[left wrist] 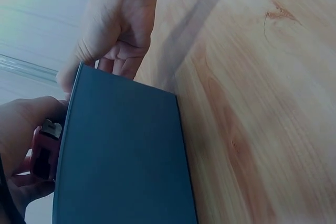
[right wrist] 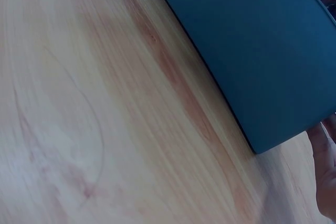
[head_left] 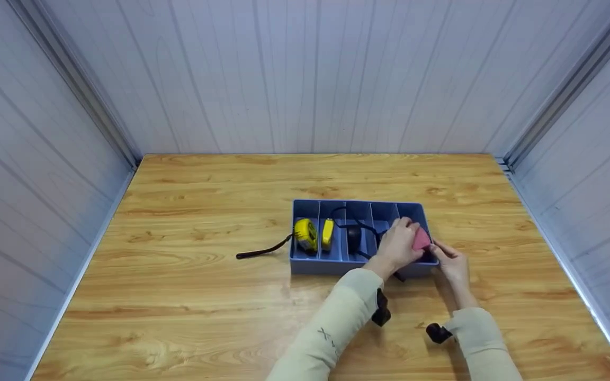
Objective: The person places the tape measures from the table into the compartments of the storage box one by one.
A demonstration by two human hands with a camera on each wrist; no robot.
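Note:
A blue-grey divided box (head_left: pixel 315 267) sits on the wooden table. My left hand (head_left: pixel 397 243) reaches into its right end and grips a red tape measure (head_left: pixel 421 239). In the left wrist view, the metal hook of that tape measure (left wrist: pixel 44 153) shows just over the box rim. My right hand (head_left: pixel 452 267) pinches the box's right wall near the front corner, thumb on the rim and fingers outside. In the right wrist view, only part of the right hand (right wrist: pixel 326 179) is visible beside the box wall (right wrist: pixel 252 51).
Other compartments hold a yellow tape measure (head_left: pixel 305 236), a narrow yellow item (head_left: pixel 327 234) and a black rounded item (head_left: pixel 353 239) with a cord. A black strap (head_left: pixel 262 252) hangs out over the left wall onto the table (head_left: pixel 178 296). Pale panels (head_left: pixel 294 79) enclose the table's back and sides.

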